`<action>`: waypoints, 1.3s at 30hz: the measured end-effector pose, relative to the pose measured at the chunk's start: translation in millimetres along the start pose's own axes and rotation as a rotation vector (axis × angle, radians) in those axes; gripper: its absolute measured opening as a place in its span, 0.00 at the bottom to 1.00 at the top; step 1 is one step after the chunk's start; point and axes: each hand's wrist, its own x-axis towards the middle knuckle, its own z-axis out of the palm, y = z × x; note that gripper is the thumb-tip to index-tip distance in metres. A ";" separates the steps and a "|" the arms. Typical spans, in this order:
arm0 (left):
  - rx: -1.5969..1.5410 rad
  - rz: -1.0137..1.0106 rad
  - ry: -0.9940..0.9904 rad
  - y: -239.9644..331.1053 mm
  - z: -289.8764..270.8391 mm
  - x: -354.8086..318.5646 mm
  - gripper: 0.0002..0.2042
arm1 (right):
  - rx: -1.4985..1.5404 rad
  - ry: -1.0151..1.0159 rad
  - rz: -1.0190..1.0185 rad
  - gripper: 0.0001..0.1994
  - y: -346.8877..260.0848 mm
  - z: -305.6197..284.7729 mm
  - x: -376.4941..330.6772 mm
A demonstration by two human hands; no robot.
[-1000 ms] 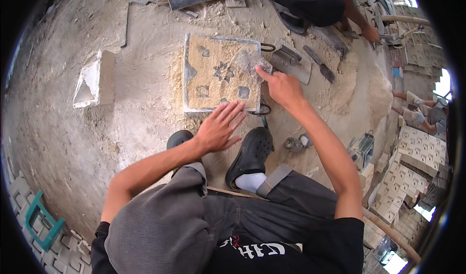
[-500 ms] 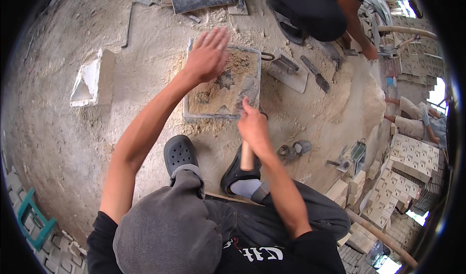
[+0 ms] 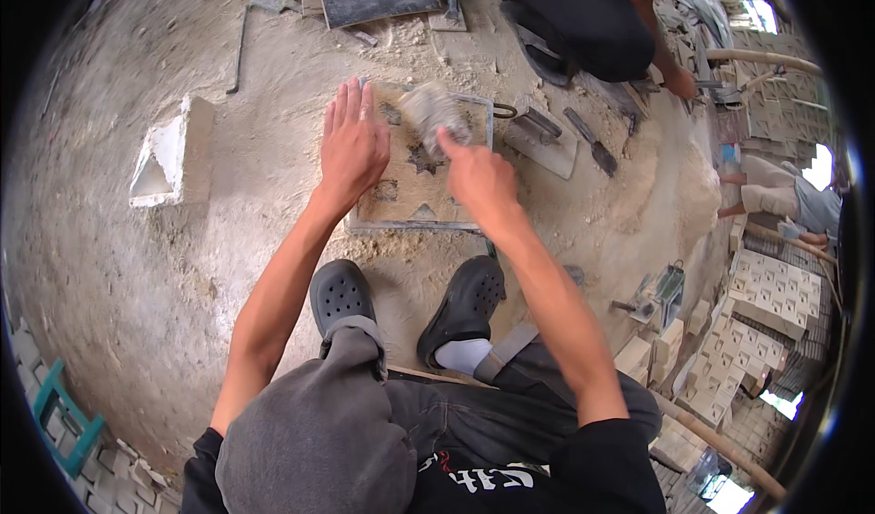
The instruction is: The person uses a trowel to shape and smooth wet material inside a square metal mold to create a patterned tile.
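A square metal mould frame [image 3: 419, 226] lies on the ground before my feet, filled with tan powder around dark star and triangle shapes. Along its left side my left hand [image 3: 354, 154] rests with fingers stretched out, over the edge and the powder. My right hand [image 3: 481, 179] is closed around a brush [image 3: 439, 120], its greyish head smeared by motion over the upper middle of the mould. The brush's handle is hidden beneath my hand and forearm in this view. A dark star [image 3: 424, 159] shows in the powder just below the brush head.
A float trowel [image 3: 541, 140] and a flat scraper [image 3: 592, 140] lie right of the mould. A white block [image 3: 173, 154] stands at the left. A crouching co-worker's knee [image 3: 602, 35] is at the far right. Patterned tiles [image 3: 775, 282] are stacked farther right.
My right hand has moved up and away with the brush, across the mould. My left hand has shifted left and lower, from above the mould to its left side.
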 end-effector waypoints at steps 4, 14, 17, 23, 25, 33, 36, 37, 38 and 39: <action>0.099 0.083 -0.091 10.4 2.5 1.2 0.32 | -0.087 0.026 -0.001 0.28 14.5 20.4 0.6; 0.219 0.077 -0.272 83.4 57.2 27.7 0.44 | 0.728 0.232 0.392 0.21 104.8 46.9 -38.3; 0.207 0.137 -0.270 105.3 71.9 30.1 0.45 | 1.026 0.163 0.581 0.22 102.1 49.9 -58.5; 0.187 0.318 -0.223 109.5 84.6 48.8 0.42 | 0.998 0.218 0.543 0.21 88.6 74.0 -72.6; 0.234 0.330 -0.259 109.9 88.2 63.0 0.41 | 0.840 0.251 0.461 0.21 77.3 80.9 -75.1; -0.009 0.160 -0.278 79.7 75.9 127.2 0.33 | 0.270 0.177 0.285 0.25 24.8 58.6 -68.8; -0.146 0.090 -0.298 54.8 59.1 130.0 0.30 | 0.196 0.139 0.259 0.25 31.3 45.7 -44.4; -0.159 0.120 -0.275 46.8 51.7 121.9 0.29 | 0.199 0.122 0.266 0.24 36.8 36.5 -32.8; -0.160 0.154 -0.253 43.8 47.6 113.8 0.29 | 0.212 0.108 0.271 0.24 44.7 30.3 -24.0; -0.042 0.169 -0.261 47.0 47.9 101.5 0.30 | 0.224 0.151 0.226 0.23 55.8 31.9 -19.2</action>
